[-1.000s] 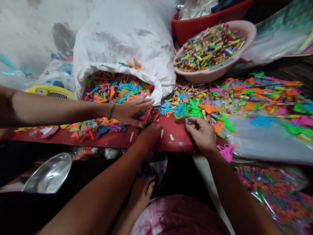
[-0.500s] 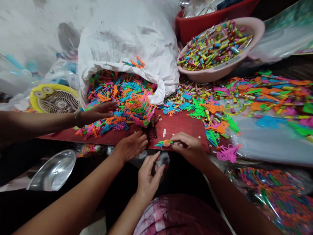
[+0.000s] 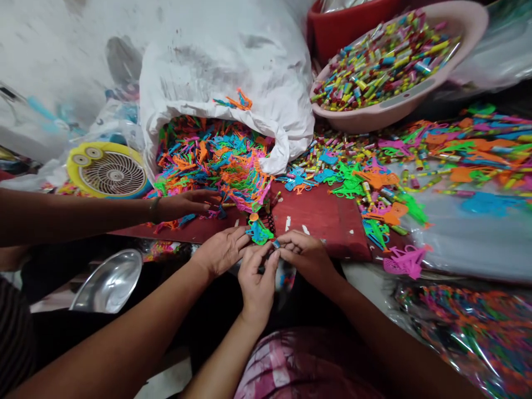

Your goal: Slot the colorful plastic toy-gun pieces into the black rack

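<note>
My left hand (image 3: 256, 280) is raised over my lap with thumb and fingers pinched together. What it pinches, if anything, I cannot make out. My right hand (image 3: 306, 256) meets it at the red table edge, its fingertips closed on a small bluish piece (image 3: 276, 243) too small to name. Just beyond the fingertips lies a little bunch of green and blue plastic toy pieces (image 3: 259, 230) with an orange round part. A co-worker's open hand (image 3: 222, 250) rests beside that bunch, touching or nearly touching it. The co-worker's other hand (image 3: 187, 204) reaches over the heap of coloured plastic pieces (image 3: 216, 166).
A white sack (image 3: 228, 61) spills the heap onto the red tabletop (image 3: 316, 216). A pink basin (image 3: 469, 27) holds small coloured tubes. Loose toys lie at right on plastic sheets (image 3: 457, 238). A yellow fan (image 3: 110, 169) and metal bowl (image 3: 110, 282) are at left; bagged toys (image 3: 465, 332) at lower right.
The toy bunch has left my right fingertips and now lies further left by the co-worker's hand. My right hand has moved down and left to meet my left. The view has shifted slightly.
</note>
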`<state>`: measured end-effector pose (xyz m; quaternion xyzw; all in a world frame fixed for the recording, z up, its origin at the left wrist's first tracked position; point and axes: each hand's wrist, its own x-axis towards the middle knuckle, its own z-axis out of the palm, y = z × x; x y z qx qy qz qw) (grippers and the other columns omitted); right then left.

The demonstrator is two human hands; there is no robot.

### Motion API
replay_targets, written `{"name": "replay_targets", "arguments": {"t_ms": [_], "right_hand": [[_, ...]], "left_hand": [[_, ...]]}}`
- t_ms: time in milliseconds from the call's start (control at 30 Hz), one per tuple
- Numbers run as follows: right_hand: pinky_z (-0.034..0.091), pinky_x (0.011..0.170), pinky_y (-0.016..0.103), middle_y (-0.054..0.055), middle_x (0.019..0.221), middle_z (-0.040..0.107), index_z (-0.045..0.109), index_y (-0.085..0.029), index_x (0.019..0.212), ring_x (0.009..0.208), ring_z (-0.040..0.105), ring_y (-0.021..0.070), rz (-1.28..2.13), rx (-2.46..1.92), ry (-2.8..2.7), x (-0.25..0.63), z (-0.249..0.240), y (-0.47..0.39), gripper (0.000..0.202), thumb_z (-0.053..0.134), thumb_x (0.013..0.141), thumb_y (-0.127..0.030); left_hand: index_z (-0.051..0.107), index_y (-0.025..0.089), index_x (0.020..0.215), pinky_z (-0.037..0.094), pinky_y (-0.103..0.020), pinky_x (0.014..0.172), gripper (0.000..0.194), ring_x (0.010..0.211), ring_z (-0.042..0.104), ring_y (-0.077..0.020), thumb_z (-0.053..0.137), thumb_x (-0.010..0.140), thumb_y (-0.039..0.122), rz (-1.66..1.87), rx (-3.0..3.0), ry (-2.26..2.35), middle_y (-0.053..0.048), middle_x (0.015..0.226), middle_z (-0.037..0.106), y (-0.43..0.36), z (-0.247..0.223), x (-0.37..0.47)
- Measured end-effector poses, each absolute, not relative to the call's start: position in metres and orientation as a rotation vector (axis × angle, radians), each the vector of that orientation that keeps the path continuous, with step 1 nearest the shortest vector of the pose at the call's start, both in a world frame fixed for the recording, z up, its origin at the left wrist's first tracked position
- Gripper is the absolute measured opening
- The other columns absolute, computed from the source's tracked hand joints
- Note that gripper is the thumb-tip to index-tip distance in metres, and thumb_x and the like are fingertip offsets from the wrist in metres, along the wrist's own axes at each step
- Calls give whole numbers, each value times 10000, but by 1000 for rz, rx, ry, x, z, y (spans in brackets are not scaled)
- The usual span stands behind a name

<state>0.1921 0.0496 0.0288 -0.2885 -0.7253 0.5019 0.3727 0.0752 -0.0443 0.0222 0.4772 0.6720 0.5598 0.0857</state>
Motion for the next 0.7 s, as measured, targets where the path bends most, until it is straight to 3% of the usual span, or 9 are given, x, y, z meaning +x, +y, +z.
{"name": "replay_targets", "arguments": {"t_ms": [300,700], "right_hand": [[416,573,232,-21,724,621,682,-199,821,613,537,117,1316,-785,-1842,186,30,52,75,628,814,-250],[374,641,295,37,770,616,610,-207,792,702,580,184,401,-930,-2132,158,11,28,133,541,896,-161]], "left_hand": [[770,200,1002,529,-277,797,207,830,664,-153,686,875,342,1692,1252,1951,-41,869,696,-37,25,78],[701,176,823,458,-226,680,182,709,561,-108,720,840,356,1722,1186,2007,6,775,593,-40,27,60]]}}
